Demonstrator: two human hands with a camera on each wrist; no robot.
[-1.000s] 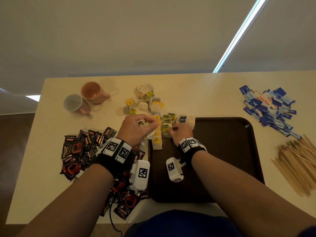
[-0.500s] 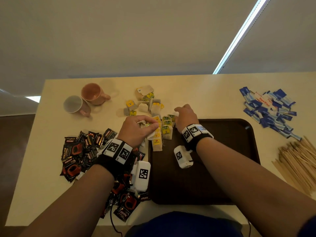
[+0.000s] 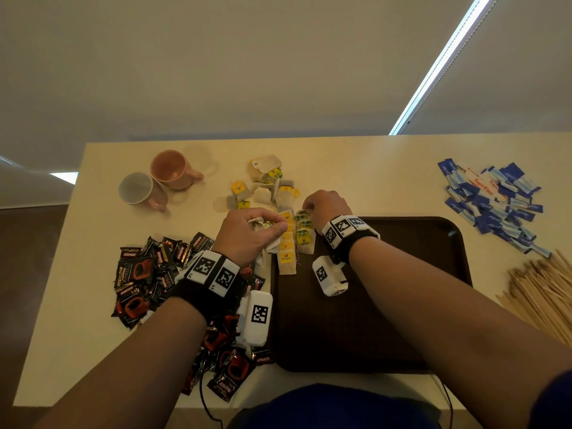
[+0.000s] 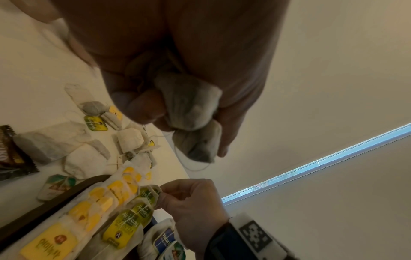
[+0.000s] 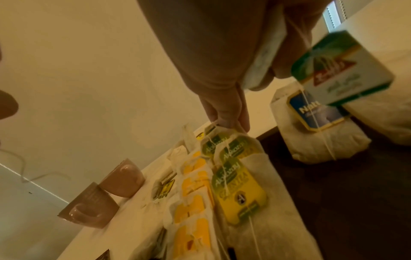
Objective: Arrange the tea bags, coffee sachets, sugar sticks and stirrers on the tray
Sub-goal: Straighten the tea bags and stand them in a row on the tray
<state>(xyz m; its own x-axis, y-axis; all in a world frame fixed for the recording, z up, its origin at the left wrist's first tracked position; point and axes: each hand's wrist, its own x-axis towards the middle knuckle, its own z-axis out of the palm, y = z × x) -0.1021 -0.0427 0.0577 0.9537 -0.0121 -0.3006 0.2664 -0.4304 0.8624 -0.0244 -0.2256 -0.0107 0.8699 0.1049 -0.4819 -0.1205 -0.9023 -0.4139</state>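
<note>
From the head view the left hand (image 3: 250, 233) clutches bunched tea bags (image 3: 266, 226) beside the tray (image 3: 402, 274), its wrist view confirming curled fingers, while the right hand (image 5: 222, 70) pinches the green-tagged row's (image 5: 233, 158) far end, another bag half-hidden in its palm.

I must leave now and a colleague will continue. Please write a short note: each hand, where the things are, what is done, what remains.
Left hand grips a bunch of tea bags.
Right hand pinches the far end of the green-tag row.
Tray: only tea bags, a yellow-tag row, the green row and a blue-tag bag.
Left: loose tea bags, coffee sachets, sugar sticks and stirrers, all on the table.
</note>
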